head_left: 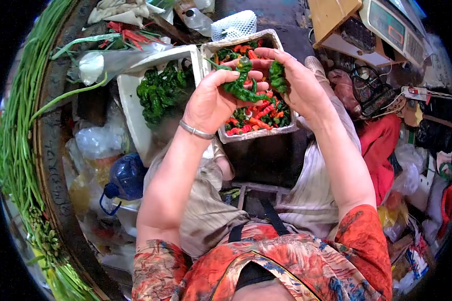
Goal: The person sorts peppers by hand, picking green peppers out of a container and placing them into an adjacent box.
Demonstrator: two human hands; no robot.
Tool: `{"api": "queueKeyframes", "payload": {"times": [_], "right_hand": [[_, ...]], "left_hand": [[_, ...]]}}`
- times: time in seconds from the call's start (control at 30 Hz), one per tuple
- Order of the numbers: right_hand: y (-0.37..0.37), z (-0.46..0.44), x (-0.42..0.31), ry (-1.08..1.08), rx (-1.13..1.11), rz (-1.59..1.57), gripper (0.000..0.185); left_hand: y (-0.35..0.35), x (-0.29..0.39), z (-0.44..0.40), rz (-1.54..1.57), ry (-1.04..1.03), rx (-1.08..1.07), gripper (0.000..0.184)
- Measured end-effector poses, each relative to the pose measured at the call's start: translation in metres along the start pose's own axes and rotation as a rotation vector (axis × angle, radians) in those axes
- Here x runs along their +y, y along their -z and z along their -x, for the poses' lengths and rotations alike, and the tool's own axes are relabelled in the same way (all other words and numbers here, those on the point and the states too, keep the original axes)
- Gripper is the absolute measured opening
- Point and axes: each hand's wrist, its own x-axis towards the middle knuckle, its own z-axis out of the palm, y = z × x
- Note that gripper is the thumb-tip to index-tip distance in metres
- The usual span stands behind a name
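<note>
My left hand (209, 102) is closed around wrinkled green peppers (242, 86), its thumb lying over them. Close beside it, my right hand (300, 84) has curled fingers and a green pepper (277, 77) against its palm side. Both hands are above a white basket (262, 134) of mixed red, orange and green peppers (256, 122), partly covered by my fingers. Left of that basket stands a white foam box (131, 113) with a heap of dark green peppers (160, 94) in it.
Long green stalks (15, 150) lie along a curved wooden edge at far left. A blue plastic jug (128, 176) and plastic bags (100, 143) sit beside my left leg. At upper right is a scale (390, 27) by a wooden box (334, 17). Red cloth (379, 150) lies right.
</note>
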Motion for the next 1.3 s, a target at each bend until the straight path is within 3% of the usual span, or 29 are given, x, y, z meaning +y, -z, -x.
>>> {"api": "queueKeyframes", "payload": {"times": [0.1, 0.33, 0.4, 0.73, 0.87, 0.97, 1.03, 1.1, 1.17, 1.23, 1.3], "right_hand": [[0.005, -0.004, 0.003, -0.050, -0.105, -0.074, 0.045], [-0.007, -0.001, 0.009, -0.001, -0.286, -0.054, 0.065], [-0.012, -0.001, 0.017, -0.015, -0.288, -0.050, 0.066], [-0.014, -0.006, 0.030, -0.078, -0.225, 0.017, 0.062], [-0.005, -0.008, 0.028, -0.070, -0.092, 0.168, 0.055], [0.002, -0.012, 0.025, -0.033, 0.036, 0.342, 0.050], [0.006, -0.015, 0.020, -0.113, 0.012, 0.326, 0.046], [0.005, -0.013, 0.018, -0.053, 0.049, 0.332, 0.041], [0.002, -0.011, 0.015, -0.025, 0.072, 0.291, 0.036], [0.009, -0.016, 0.018, -0.038, 0.028, 0.313, 0.031], [0.009, -0.018, 0.023, 0.030, 0.047, 0.354, 0.028]], "left_hand": [[-0.001, 0.000, 0.001, -0.020, 0.060, -0.063, 0.040], [-0.005, -0.007, 0.002, -0.085, 0.073, 0.030, 0.032], [-0.008, -0.016, 0.002, -0.209, -0.136, 0.097, 0.033], [-0.001, -0.013, 0.007, -0.271, -0.192, 0.155, 0.025], [0.001, -0.004, 0.014, -0.278, -0.217, 0.135, 0.024], [0.014, 0.016, 0.021, -0.576, -0.329, 0.229, 0.023], [0.022, 0.036, 0.035, -0.797, -0.402, 0.315, 0.022], [0.038, 0.052, 0.048, -0.950, -0.415, 0.459, 0.019], [0.061, 0.070, 0.063, -1.423, -0.409, 0.587, 0.022], [0.081, 0.076, 0.073, -1.765, -0.388, 0.829, 0.043], [0.091, 0.075, 0.077, -2.081, -0.696, 0.890, 0.054]]}}
